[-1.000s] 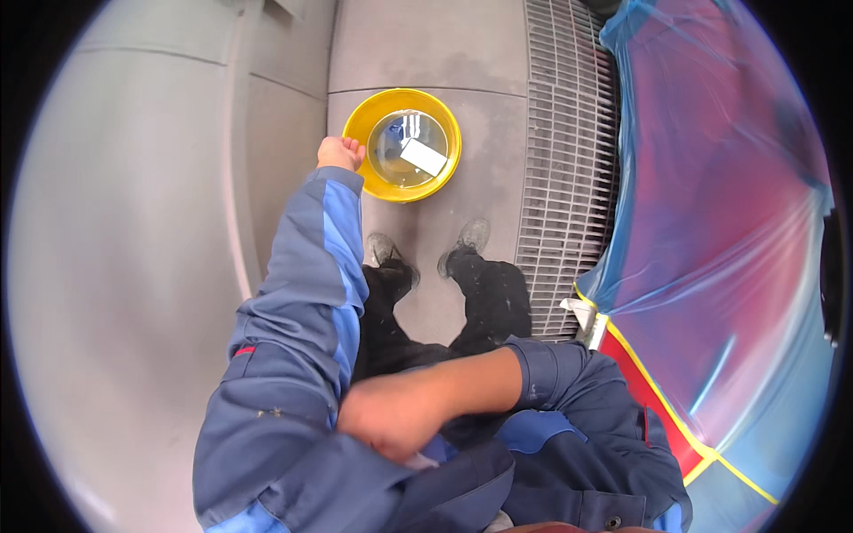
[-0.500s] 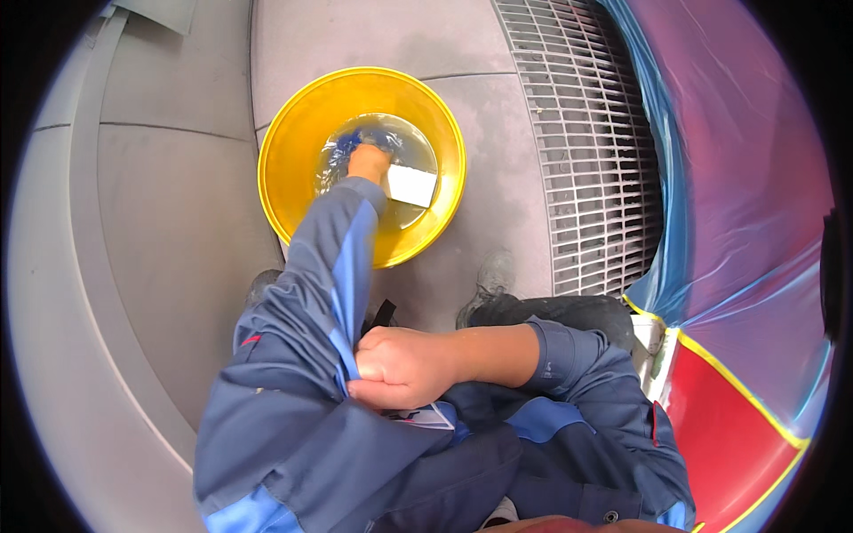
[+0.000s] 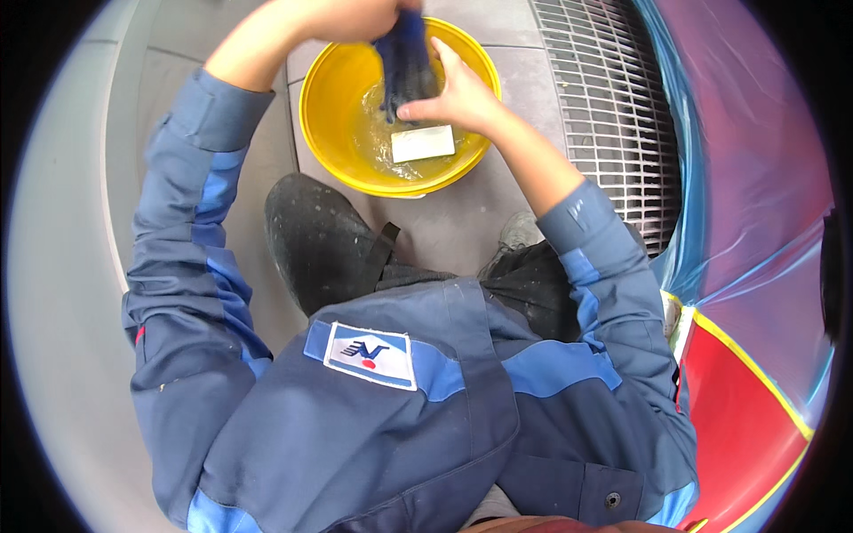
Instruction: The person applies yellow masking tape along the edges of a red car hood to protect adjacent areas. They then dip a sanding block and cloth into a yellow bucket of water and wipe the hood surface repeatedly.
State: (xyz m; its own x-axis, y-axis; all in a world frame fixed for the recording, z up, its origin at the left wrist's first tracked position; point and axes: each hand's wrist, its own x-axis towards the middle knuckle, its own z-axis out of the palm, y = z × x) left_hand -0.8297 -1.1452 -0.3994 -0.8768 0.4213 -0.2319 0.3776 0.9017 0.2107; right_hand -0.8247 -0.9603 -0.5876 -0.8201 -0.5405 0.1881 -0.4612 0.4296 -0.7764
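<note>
Over the yellow bucket (image 3: 318, 133), a dark blue and black work glove (image 3: 407, 67) hangs with its finger ends down, somewhat blurred. My left hand (image 3: 351, 16), partly cut off by the top edge, is closed on the glove's upper end. On the glove's other side is my right hand (image 3: 462, 93), thumb and fingers spread apart in a curve. Its thumb reaches the glove's lower part; whether it presses on it I cannot tell. Cloudy water (image 3: 378, 142) lies in the bucket. A white rectangular block (image 3: 423, 144) sits in the water, nearest me.
A metal floor grating (image 3: 613, 124) runs along the right of the bucket. Past it hang blue and pink plastic sheeting (image 3: 737, 133) and a red panel (image 3: 737, 417) with yellow edging. My knee (image 3: 315, 235) and shoe (image 3: 517, 235) are just below the bucket. A grey surface (image 3: 71, 266) borders the left.
My left hand has risen out of the bucket with the glove. The right hand has left the left sleeve and reached forward to the glove. The bucket appears higher in view.
</note>
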